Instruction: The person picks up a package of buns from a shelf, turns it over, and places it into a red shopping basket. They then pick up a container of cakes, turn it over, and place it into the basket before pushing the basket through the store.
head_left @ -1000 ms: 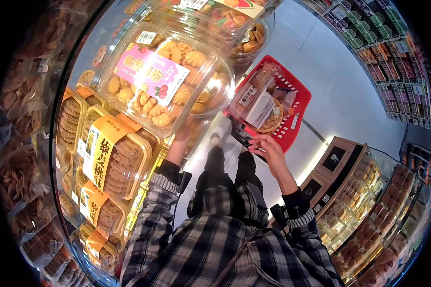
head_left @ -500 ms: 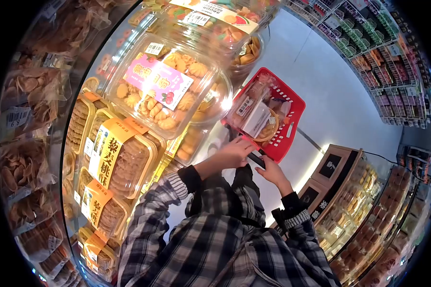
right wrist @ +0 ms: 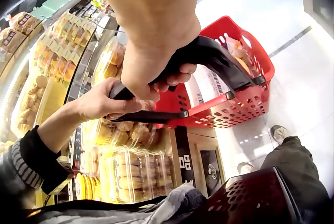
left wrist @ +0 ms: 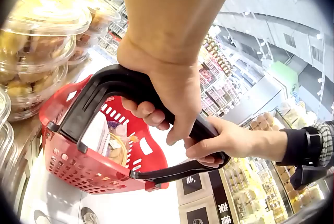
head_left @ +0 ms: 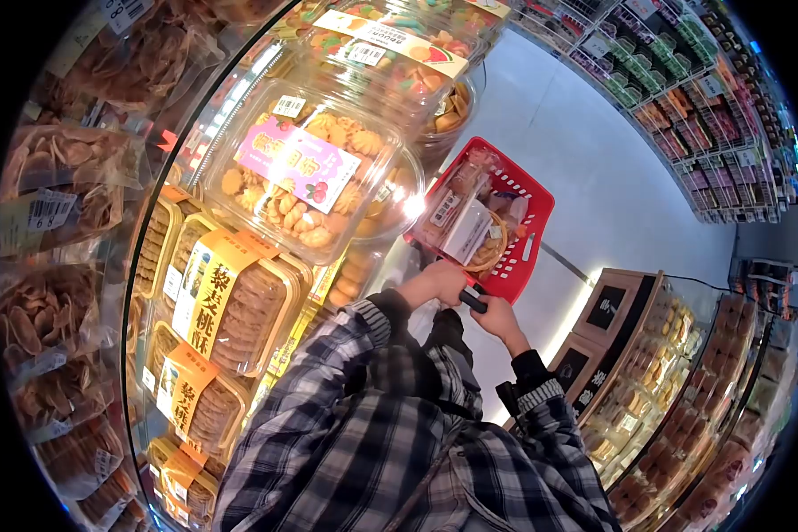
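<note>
Both hands grip the black handle (left wrist: 195, 130) of a red plastic shopping basket (head_left: 534, 232). My left hand (head_left: 442, 282) curls its fingers round the bar. Right beside it, my right hand (head_left: 500, 321) wraps the same bar; in the left wrist view this right hand (left wrist: 225, 138) has its thumb along the top. The basket hangs in front of the legs with its opening facing up. Inside lie a clear package with a white label (head_left: 468, 232), a round tray with an orange rim (head_left: 495, 253) and some smaller wrapped items.
Left of me, a shelf bears stacked clear boxes of cookies (head_left: 315, 168) and orange-banded biscuit packs (head_left: 248, 306). Bagged snacks (head_left: 58, 213) hang farther left. A display counter (head_left: 643, 372) stands on the right, with racks (head_left: 683, 106) beyond the pale floor (head_left: 585, 168).
My left hand has come from beside the cookie boxes to the basket handle and now grips it. My right hand's fingers have closed round the handle. The basket has shifted slightly left and down in view.
</note>
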Motion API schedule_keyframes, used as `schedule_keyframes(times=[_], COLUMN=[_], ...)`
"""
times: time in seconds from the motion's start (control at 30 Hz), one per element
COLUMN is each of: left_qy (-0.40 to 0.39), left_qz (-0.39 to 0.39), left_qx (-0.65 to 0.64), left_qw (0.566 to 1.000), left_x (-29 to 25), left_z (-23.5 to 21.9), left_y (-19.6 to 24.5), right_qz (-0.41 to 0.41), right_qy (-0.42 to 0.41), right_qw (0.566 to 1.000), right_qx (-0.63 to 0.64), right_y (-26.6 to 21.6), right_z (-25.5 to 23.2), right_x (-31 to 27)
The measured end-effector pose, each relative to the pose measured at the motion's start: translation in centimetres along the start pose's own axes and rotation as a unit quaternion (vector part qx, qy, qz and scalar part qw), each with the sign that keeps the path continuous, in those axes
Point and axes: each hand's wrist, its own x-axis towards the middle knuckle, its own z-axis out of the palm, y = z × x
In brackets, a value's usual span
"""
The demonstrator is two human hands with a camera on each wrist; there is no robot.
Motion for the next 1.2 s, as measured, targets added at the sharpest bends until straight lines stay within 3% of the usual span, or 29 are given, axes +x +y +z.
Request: schedule_keyframes(times=[0.1, 0.4, 0.5, 0.7, 1.0, 1.2], left_qy=[-0.018, -0.029, 0.017, 0.017, 0.013, 0.022], left_qz=[-0.011, 0.0, 0.014, -0.012, -0.042, -0.055], left_qx=[-0.011, -0.041, -0.026, -0.014, -0.016, -0.014], left_qw=[1.0, 0.999, 0.999, 1.0, 0.999, 0.998], left_x=[-0.1, -0.2, -0.1, 0.5, 2.4, 4.0], left_z=[-0.5, -1.3, -0.8, -0.4, 0.3, 1.2], left_y=[0.4, 1.2, 1.3, 2.2, 5.4, 7.7], right_qz=[-0.034, -0.025, -0.018, -0.033, -0.029, -0.047], right_qy=[0.062, 0.074, 0.074, 0.073, 0.035, 0.058], right_qw=[0.997, 0.997, 0.997, 0.997, 0.997, 0.995], right_qx=[0.01, -0.009, -0.004, -0.022, -0.068, -0.063], right_y=[0.0, 0.4, 0.6, 1.6, 5.2, 7.7], right_z=[0.3, 0.0, -0.2, -0.8, -2.5, -3.8], right_x=[-0.5, -0.7, -0.9, -1.1, -1.6, -2.4])
